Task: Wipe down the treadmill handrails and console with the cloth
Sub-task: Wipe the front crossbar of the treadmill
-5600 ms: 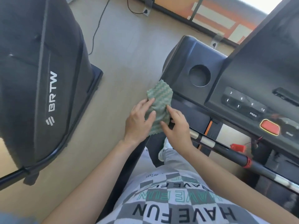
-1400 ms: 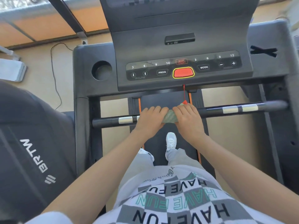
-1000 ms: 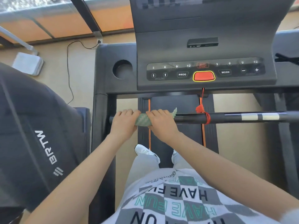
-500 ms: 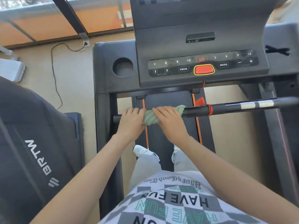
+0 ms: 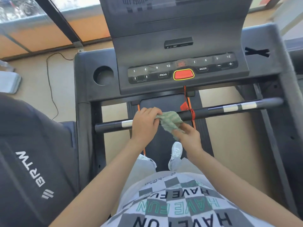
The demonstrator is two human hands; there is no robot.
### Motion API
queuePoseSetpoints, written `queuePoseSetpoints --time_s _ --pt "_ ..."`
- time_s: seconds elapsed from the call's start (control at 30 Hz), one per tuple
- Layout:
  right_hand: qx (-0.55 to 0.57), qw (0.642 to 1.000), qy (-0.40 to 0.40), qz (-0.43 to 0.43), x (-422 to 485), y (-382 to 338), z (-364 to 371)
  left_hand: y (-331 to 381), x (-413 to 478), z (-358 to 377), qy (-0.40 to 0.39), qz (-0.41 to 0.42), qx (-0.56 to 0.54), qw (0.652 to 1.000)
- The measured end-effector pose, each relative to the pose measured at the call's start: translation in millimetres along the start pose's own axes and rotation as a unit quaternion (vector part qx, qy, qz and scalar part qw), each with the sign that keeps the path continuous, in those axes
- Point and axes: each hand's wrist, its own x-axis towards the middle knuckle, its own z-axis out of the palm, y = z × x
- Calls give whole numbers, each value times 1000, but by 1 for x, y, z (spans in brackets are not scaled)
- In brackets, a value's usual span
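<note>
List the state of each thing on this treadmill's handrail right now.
cloth, draped over the handrail, held at both ends.
left hand, grips the cloth on the handrail.
right hand, holds the cloth's lower end.
safety cord, looped round the handrail.

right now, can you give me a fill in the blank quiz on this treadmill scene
The cloth's colour is ____.
The left hand grips the cloth on the ____.
The big button between PROG and MODE is ____.
Missing words: green; handrail; red.
</note>
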Motion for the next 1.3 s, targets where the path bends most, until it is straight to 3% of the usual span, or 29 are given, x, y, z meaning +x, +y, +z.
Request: queuePoseSetpoints --time_s 0.1,0.23,0.33,0.5,0.6,0.77,0.93,1.07,1.3 --pt "255 956 -62 129 10 -12 -2 18 21 8 -89 -37 -20 995" --pt "417 890 -70 170 26 -13 3 25 49 12 -261 -61 -59 962" --pt "441 881 -53 161 24 -11 2 24 64 18 -298 -59 -79 950" --pt "437 889 -53 129 18 -13 -3 34 81 27 -240 -99 -171 950" --pt "414 892 -31 177 17 -13 9 38 88 29 -239 -120 -184 946" --pt "416 877 -70 232 17 -22 18 12 81 19 -294 -118 -192 929" --pt "453 863 -26 220 25 -11 13 7 79 21 -337 -83 -163 923" --pt "449 870 11 203 28 -8 5 28 87 31 -318 -52 -137 937" --pt "443 874 74 186 22 -11 -15 46 90 52 -271 -70 -239 930"
